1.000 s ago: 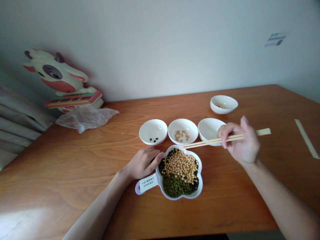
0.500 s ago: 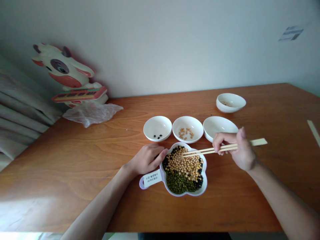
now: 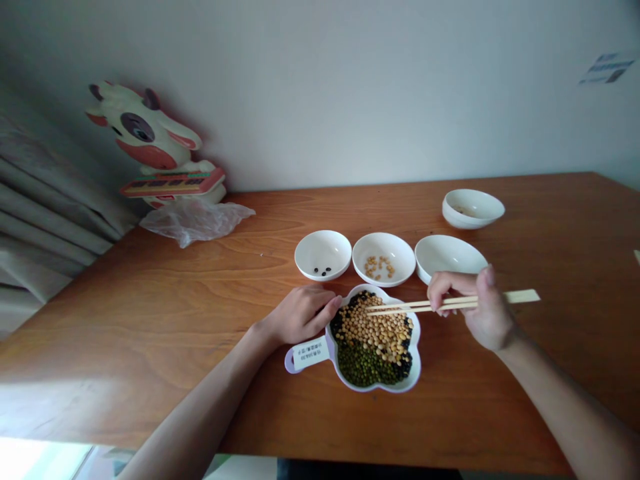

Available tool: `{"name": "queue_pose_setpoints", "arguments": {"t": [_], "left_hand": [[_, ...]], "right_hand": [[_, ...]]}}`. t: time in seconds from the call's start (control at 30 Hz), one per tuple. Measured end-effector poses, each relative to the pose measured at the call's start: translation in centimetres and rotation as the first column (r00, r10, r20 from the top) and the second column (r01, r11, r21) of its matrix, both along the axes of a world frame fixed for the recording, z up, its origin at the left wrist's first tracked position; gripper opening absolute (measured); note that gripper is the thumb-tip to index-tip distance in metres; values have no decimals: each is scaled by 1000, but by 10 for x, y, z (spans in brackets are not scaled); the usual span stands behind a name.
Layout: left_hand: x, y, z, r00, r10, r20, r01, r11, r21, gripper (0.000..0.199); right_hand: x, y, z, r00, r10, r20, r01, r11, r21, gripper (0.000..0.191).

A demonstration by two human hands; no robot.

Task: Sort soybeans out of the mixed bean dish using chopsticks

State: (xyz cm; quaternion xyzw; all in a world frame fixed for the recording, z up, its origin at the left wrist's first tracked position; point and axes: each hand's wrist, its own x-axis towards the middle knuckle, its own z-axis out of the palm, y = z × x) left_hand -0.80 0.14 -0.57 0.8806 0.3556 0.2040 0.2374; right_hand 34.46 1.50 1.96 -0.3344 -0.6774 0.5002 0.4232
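My right hand [image 3: 473, 303] is closed around a pair of wooden chopsticks [image 3: 417, 306], whose tips lie among the soybeans [image 3: 377, 327] in a flower-shaped dish [image 3: 416, 373]. The dish has a lilac handle with a white label [image 3: 310, 353]. Mung beans [image 3: 365, 365] and black beans [image 3: 401, 369] share the dish. My left hand [image 3: 305, 313] grips its upper left rim, thumb on the edge and fingers curled, partly hidden. Behind the dish are a white bowl [image 3: 323, 250] with a few black beans, a middle bowl [image 3: 395, 247] with several soybeans, and a right bowl [image 3: 445, 250] partly covered by my right hand.
Another white bowl [image 3: 473, 210] with something small inside stands farther back on the wooden table [image 3: 175, 313]. At the back left are a cow-shaped toy keyboard [image 3: 173, 180] and a crumpled plastic bag [image 3: 200, 220]. A curtain [image 3: 55, 227] hangs on the left.
The whole view has shifted slightly, so things appear a little farther right. Both hands keep their hold, and the chopstick tips stay among the soybeans.
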Motion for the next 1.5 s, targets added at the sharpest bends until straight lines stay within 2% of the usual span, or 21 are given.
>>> {"name": "queue_pose_setpoints", "arguments": {"t": [0.27, 0.5, 0.7, 0.93, 1.07, 1.27, 1.5], "left_hand": [[0, -1, 1, 1000, 5, 3, -5, 1000, 1, 47], [0, 0, 0, 1000, 8, -12, -8, 1000, 9, 48], [0, 0, 1, 1000, 8, -13, -8, 1000, 16, 50], [-1, 0, -1, 1000, 13, -24, -12, 1000, 21, 49], [-1, 0, -1, 1000, 10, -26, -9, 1000, 20, 49], [0, 1, -2, 1000, 8, -26, -7, 1000, 26, 47], [-2, 1, -4, 1000, 9, -23, -8, 999, 32, 48]], "right_hand": [[1, 0, -6, 996, -67, -59, 71, 996, 60, 84], [-1, 1, 1, 978, -128, -163, 145, 985, 98, 85], [7, 9, 10, 895, -285, -344, 337, 936, 102, 81], [17, 17, 8, 803, -420, -424, 488, 871, 63, 76], [13, 14, 7, 832, -395, -390, 457, 886, 77, 75], [10, 12, 11, 835, -394, -384, 450, 891, 64, 76], [5, 7, 12, 898, -293, -329, 330, 942, 63, 80]]}}
